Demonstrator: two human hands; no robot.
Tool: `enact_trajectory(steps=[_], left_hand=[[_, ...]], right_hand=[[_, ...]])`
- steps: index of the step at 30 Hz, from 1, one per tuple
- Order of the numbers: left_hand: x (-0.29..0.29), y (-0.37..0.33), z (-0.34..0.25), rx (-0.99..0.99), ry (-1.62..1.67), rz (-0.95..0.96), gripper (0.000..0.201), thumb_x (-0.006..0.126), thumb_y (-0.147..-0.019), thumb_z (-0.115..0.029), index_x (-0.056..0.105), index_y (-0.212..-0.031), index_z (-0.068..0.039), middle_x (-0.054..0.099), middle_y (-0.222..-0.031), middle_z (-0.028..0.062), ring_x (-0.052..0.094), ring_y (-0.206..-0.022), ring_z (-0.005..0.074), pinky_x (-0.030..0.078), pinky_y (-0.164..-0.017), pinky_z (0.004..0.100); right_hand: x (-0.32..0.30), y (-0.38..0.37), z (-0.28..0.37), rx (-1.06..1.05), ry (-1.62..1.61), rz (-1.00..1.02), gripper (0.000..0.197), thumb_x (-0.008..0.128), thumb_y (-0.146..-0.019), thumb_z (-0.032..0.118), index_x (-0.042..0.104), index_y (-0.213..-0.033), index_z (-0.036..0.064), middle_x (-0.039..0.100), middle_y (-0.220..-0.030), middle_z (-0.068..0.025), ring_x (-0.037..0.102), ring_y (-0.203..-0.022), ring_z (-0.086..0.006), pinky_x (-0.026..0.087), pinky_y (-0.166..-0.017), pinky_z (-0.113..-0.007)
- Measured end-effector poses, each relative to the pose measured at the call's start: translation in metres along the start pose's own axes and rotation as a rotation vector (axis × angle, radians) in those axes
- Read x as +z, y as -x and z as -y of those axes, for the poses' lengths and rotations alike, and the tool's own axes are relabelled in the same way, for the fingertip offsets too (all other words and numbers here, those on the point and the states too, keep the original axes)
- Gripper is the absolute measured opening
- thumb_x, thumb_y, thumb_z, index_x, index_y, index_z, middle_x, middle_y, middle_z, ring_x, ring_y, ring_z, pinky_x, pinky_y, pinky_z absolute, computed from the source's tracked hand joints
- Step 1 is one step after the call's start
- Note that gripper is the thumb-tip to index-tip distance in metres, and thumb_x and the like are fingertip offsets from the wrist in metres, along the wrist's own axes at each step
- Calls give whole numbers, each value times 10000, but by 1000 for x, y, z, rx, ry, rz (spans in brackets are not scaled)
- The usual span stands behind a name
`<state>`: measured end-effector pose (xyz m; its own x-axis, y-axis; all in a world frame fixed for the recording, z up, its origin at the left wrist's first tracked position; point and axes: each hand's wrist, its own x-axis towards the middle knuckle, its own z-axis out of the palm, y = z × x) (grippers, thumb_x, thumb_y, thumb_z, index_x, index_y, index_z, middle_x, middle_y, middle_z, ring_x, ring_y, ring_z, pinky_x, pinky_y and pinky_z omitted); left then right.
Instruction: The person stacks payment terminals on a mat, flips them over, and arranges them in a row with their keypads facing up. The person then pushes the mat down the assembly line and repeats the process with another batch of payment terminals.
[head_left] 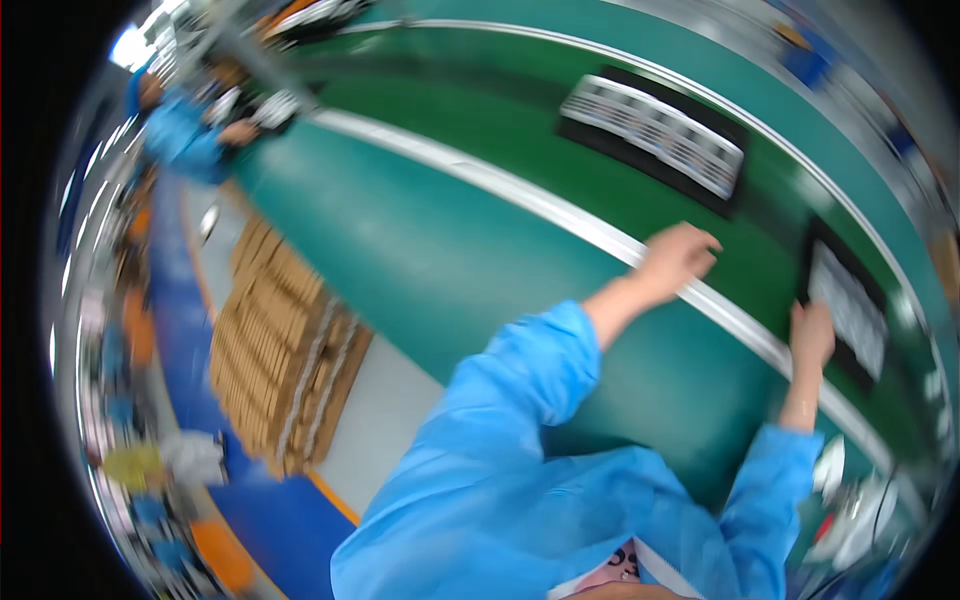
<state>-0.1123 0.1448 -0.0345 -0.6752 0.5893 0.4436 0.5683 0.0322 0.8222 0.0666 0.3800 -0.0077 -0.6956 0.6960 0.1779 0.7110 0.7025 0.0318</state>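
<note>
My left hand [680, 262] hovers over the rail of the green conveyor belt [480, 120], its fingers loosely bent and apart with nothing in them. To its right, my right hand [812, 335] is closed at the near edge of a black tray [868, 374]. A greyish, clear-looking sheet or bag [848, 308] lies in that tray; blur hides what it is. Farther up the belt, beyond my left hand, lies another black tray [590, 137] holding a row of white and grey parts [655, 130]. Neither hand touches this second tray.
A pale metal rail [480, 177] divides the belt from the teal work surface [400, 230]. Stacked brown cardboard pieces [270, 350] stand at left. A co-worker in blue [185, 135] handles something at the far left. Clear plastic bags [850, 520] lie at the lower right.
</note>
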Motion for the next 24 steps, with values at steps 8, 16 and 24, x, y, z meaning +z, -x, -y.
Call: enact_trajectory(steps=[8,16,24], left_hand=[[-13,-8,12,44,-81,94,153,623,-911,-139,687,-1033,-70,654,-971,80,650,-883,198,514,-779,307],[-22,-8,12,3,-51,172,193,632,-911,-159,688,-1078,-81,649,-1005,74,625,-874,183,491,-783,297],[-123,34,35,-207,-66,15,231,582,-977,-144,655,-1151,-11,659,-1088,61,604,-949,120,475,-841,250]], right_hand=[[-33,87,-2,-495,242,-171,95,583,-775,90,519,-844,75,611,-670,-73,658,-593,-215,533,-506,-335],[-59,262,146,-832,-459,-215,248,571,-753,142,620,-920,-35,641,-820,-145,654,-743,-219,522,-560,-289],[-74,265,108,-1000,-755,-246,222,617,-777,117,633,-986,41,589,-846,-31,597,-778,-150,472,-683,-272]])
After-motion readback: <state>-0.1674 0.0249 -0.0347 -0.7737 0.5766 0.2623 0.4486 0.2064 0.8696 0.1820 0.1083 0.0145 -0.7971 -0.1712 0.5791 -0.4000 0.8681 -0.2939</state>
